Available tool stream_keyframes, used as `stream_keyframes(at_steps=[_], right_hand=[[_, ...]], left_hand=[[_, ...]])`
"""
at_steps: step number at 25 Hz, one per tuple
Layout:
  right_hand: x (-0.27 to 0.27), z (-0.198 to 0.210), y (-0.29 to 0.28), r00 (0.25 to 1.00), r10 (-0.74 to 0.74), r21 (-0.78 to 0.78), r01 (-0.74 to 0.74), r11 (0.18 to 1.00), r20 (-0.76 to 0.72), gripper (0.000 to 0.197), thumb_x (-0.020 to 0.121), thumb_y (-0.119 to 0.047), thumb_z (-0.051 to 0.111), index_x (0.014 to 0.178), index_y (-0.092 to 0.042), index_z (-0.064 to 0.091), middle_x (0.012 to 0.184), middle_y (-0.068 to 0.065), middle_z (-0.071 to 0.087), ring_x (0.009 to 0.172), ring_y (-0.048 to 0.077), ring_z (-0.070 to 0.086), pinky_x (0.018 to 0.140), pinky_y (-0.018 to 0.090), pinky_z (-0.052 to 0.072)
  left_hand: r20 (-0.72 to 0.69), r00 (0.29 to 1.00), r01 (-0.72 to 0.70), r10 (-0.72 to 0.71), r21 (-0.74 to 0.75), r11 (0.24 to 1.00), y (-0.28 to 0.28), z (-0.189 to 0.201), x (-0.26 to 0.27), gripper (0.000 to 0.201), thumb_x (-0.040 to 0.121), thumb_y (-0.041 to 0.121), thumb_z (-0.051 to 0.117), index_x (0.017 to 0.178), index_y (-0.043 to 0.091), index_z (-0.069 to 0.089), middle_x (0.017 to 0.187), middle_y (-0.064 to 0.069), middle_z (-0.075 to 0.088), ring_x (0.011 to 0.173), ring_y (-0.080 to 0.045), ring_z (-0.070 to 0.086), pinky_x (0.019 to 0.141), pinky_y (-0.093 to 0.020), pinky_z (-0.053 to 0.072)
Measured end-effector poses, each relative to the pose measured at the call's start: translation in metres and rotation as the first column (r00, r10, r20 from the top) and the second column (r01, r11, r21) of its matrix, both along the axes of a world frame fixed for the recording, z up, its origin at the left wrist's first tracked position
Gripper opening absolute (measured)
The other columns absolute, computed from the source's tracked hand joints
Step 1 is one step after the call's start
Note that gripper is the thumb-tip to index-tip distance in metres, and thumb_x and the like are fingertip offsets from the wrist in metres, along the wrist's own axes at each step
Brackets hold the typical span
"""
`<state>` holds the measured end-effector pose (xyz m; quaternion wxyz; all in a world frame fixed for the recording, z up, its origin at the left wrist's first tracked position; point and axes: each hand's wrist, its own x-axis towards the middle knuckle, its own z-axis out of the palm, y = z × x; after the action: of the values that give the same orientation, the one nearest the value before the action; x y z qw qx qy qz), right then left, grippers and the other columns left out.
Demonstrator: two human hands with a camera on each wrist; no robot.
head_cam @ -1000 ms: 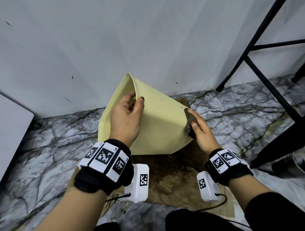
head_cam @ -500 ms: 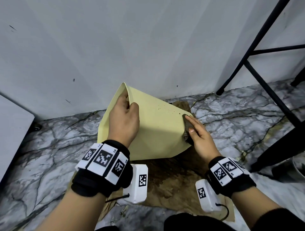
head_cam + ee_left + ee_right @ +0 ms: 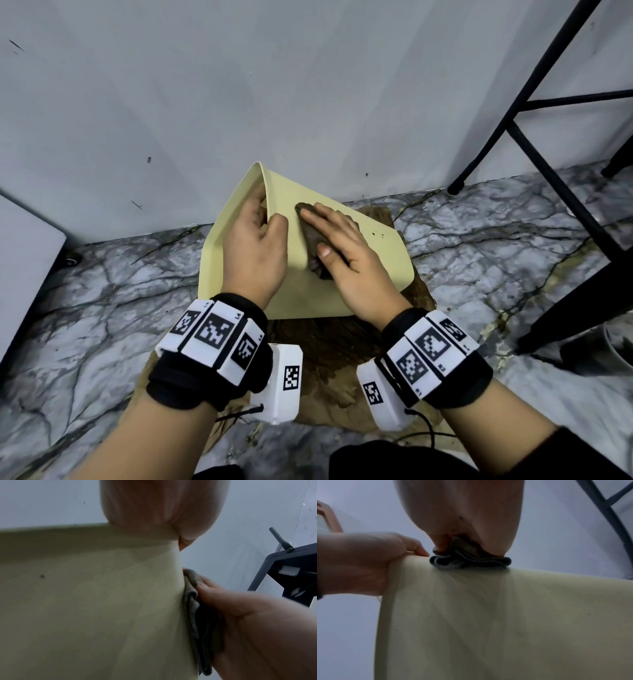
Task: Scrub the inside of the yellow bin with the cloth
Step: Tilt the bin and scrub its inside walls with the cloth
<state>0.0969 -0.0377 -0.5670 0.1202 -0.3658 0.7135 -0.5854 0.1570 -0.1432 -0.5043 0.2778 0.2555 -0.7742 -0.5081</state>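
Observation:
The pale yellow bin (image 3: 370, 253) lies tipped on its side, its mouth turned left and away from me. My left hand (image 3: 269, 212) grips the upper rim corner, fingers inside, thumb on the outer wall. My right hand (image 3: 335, 240) lies over a folded dark grey cloth (image 3: 310, 233) on the bin's outer wall, close to the left thumb. Its fingers are nearly straight. In the right wrist view the cloth (image 3: 471, 561) bunches up between thumb and fingers on the bin (image 3: 488, 615). The left wrist view shows the cloth (image 3: 193, 601) squeezed against the wall. The bin's inside is hidden.
The bin rests on stained brown cardboard (image 3: 325, 346) on a marble floor (image 3: 102, 308), against a grey wall (image 3: 308, 85). Black metal frame legs (image 3: 548, 178) stand at the right, a white board (image 3: 24, 257) at the left, a bowl (image 3: 616, 346) at the right edge.
My right hand has slid the cloth from the bin's right end up and left across the outer wall to beside the left thumb. The left hand keeps its grip on the rim.

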Motion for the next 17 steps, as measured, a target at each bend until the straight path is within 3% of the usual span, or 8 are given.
stream_keyframes(at_steps=[3,6,9,14,15,17], right_hand=[[-0.012,-0.013,0.005,0.999,-0.022,0.012,0.022,1.000,0.048,0.045,0.087,-0.020,0.038,0.130,-0.032,0.042,0.141,-0.009,0.037,0.137,0.009,0.024,0.115,0.026,0.012],[-0.025,-0.032,0.017,0.995,-0.058,0.027,0.056,0.998,0.082,0.044,0.087,-0.019,0.038,0.129,-0.032,0.042,0.137,-0.010,0.038,0.135,0.010,0.026,0.113,0.025,0.014],[-0.041,-0.053,0.034,0.970,-0.153,0.078,0.141,0.987,0.187,0.043,0.092,-0.006,0.040,0.130,-0.026,0.044,0.138,-0.007,0.037,0.138,0.013,0.025,0.116,0.030,0.012],[-0.059,-0.075,0.056,0.911,-0.264,0.134,0.233,0.963,0.317,0.044,0.091,0.000,0.038,0.129,-0.021,0.046,0.148,0.002,0.033,0.135,0.005,0.023,0.106,0.012,0.013],[-0.060,-0.076,0.056,0.900,-0.278,0.137,0.245,0.960,0.336,0.044,0.092,-0.001,0.038,0.129,-0.022,0.047,0.149,0.002,0.032,0.134,0.004,0.022,0.107,0.013,0.013],[-0.057,-0.076,0.052,0.889,-0.305,0.146,0.270,0.952,0.343,0.043,0.092,-0.004,0.040,0.128,-0.027,0.046,0.149,0.000,0.031,0.138,0.008,0.020,0.116,0.028,0.012]], left_hand=[[0.050,0.999,-0.013,0.016,-0.070,0.997,-0.003,0.001,0.000,0.044,0.084,0.003,0.039,0.116,0.028,0.054,0.080,0.021,0.058,0.059,0.012,0.051,0.057,-0.002,0.039],[0.070,0.996,-0.042,0.046,-0.070,0.997,-0.007,-0.001,0.002,0.046,0.083,0.005,0.038,0.121,0.026,0.053,0.076,0.018,0.059,0.056,0.008,0.049,0.055,-0.004,0.037],[0.066,0.996,-0.053,0.056,-0.037,0.998,-0.009,-0.001,0.004,0.046,0.084,0.005,0.038,0.122,0.026,0.052,0.070,0.015,0.055,0.053,0.007,0.048,0.053,-0.006,0.037],[0.042,0.999,-0.016,0.018,-0.034,0.999,-0.004,0.002,0.001,0.042,0.086,0.001,0.037,0.119,0.021,0.053,0.072,0.021,0.052,0.056,0.019,0.048,0.057,0.000,0.037],[0.039,0.999,-0.012,0.014,-0.035,0.999,-0.003,0.003,0.000,0.042,0.086,0.000,0.037,0.119,0.021,0.053,0.073,0.022,0.052,0.057,0.020,0.048,0.056,0.001,0.036],[0.036,0.999,-0.012,0.013,-0.034,0.999,-0.003,0.003,-0.001,0.044,0.085,0.000,0.037,0.118,0.024,0.053,0.073,0.023,0.053,0.057,0.019,0.048,0.056,0.002,0.036]])
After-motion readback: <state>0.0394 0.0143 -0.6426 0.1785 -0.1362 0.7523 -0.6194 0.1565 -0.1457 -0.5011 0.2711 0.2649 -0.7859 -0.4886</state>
